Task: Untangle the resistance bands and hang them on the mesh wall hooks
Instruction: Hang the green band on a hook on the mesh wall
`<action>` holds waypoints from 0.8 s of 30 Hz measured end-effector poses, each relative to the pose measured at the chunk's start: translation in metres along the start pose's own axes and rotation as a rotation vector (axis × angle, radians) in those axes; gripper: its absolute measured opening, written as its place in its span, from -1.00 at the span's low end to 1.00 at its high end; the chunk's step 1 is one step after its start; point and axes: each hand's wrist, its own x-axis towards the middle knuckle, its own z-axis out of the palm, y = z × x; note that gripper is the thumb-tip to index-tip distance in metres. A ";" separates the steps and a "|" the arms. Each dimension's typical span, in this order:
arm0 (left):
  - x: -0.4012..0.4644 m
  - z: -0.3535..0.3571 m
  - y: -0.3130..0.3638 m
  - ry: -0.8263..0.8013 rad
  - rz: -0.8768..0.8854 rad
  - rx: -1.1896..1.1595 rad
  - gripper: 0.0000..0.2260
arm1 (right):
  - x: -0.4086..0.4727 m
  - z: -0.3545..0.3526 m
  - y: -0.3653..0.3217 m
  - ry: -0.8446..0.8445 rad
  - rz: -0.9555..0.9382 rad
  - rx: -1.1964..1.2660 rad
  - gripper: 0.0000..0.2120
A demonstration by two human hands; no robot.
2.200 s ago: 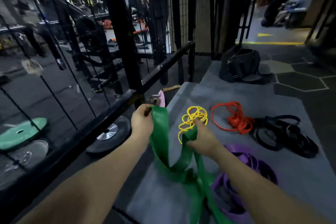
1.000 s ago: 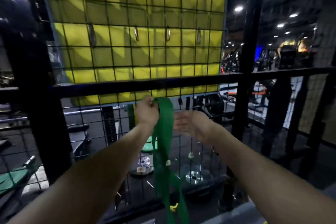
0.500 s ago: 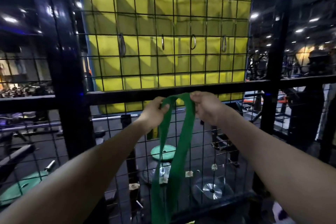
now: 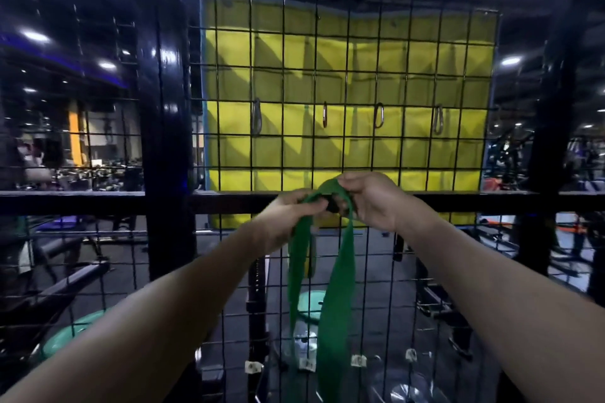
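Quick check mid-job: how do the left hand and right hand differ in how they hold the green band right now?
The left hand sits lower and nearer the camera, while the right hand is higher, at the top of the loop. The left hand grips the left strand of the green band; the right hand pinches the right strand at the crest. Both hands hold the same band at the black rail, below the carabiner hooks, and neither has reached a hook.

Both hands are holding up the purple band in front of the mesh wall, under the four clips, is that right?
Not quite: the band is green, not purple. The head view shows the left hand and right hand holding its top in front of the mesh wall, below the four clips.
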 end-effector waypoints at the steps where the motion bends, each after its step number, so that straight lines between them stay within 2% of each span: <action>1: 0.001 -0.003 0.003 0.038 0.023 0.036 -0.79 | 0.000 -0.001 -0.002 -0.012 0.007 -0.065 -0.79; 3: 0.001 -0.011 0.011 0.033 0.066 0.139 -0.90 | 0.001 -0.004 -0.002 -0.061 0.003 -0.191 -0.83; 5: 0.001 -0.017 0.018 -0.012 0.095 0.160 -0.81 | 0.003 -0.007 -0.001 -0.130 -0.016 -0.305 -0.93; 7: 0.003 -0.023 0.025 -0.049 0.093 0.125 -0.68 | 0.007 -0.010 0.001 -0.165 -0.038 -0.445 -0.77; 9: 0.005 -0.025 0.031 -0.094 0.097 0.107 -0.62 | 0.012 -0.011 0.000 -0.126 -0.088 -0.563 -0.68; 12: 0.004 -0.025 0.034 -0.098 0.126 0.136 -0.52 | 0.018 -0.016 -0.004 -0.034 -0.196 -0.564 -0.73; 16: -0.001 -0.026 0.035 -0.051 0.179 0.248 -0.71 | 0.018 -0.023 -0.014 -0.083 -0.242 -0.532 -0.75; 18: -0.004 -0.026 0.040 -0.012 0.200 0.303 -0.72 | 0.018 -0.024 -0.018 -0.105 -0.265 -0.540 -0.78; 21: -0.006 -0.024 0.050 0.096 0.269 0.505 -0.73 | 0.022 -0.024 -0.021 -0.108 -0.300 -0.525 -0.87; 24: -0.006 -0.021 0.059 0.206 0.314 0.580 -0.74 | 0.026 -0.023 -0.024 -0.085 -0.342 -0.498 -0.90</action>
